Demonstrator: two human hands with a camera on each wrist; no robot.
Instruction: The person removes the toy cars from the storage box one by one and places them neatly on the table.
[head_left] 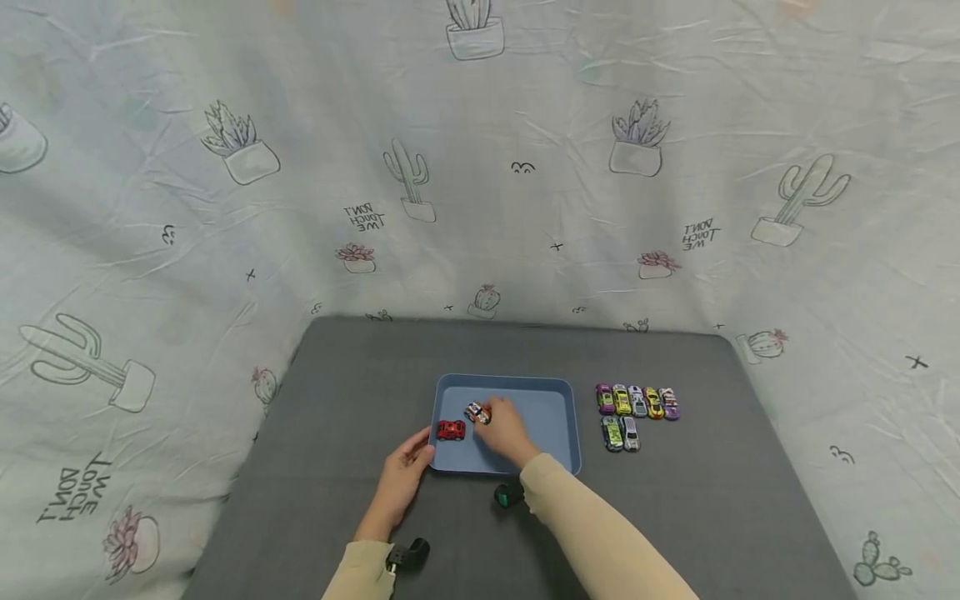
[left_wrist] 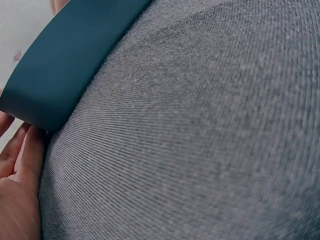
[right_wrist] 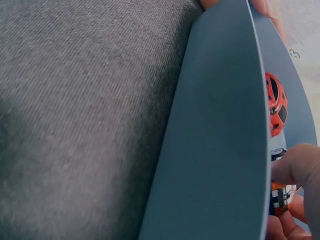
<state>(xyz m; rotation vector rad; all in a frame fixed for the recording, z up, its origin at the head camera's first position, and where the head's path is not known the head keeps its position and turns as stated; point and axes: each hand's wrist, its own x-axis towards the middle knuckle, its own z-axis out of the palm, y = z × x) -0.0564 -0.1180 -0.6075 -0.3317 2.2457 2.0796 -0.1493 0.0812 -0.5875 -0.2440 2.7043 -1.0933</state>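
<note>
In the head view my right hand (head_left: 504, 432) reaches over the blue tray (head_left: 501, 382) and pinches an orange-and-white toy car (head_left: 477, 412) with a checkered patch. The right wrist view shows thumb and fingers around this toy car (right_wrist: 281, 199), partly hidden behind the tray wall (right_wrist: 215, 125). A red toy car (head_left: 451, 430) sits inside the tray near its left wall, just left of the held one. My left hand (head_left: 401, 477) rests its fingers and thumb against the tray's left side by the front corner. Fairly straight fingers (left_wrist: 31, 155) touch the outer wall in the left wrist view.
Right of the tray, a row of several toy cars (head_left: 637, 402) stands on the grey table (head_left: 360, 375). Two more, a green one (head_left: 612, 433) and a silver one (head_left: 630, 434), are in front of that row. A cactus-print cloth (head_left: 480, 208) hangs behind the table.
</note>
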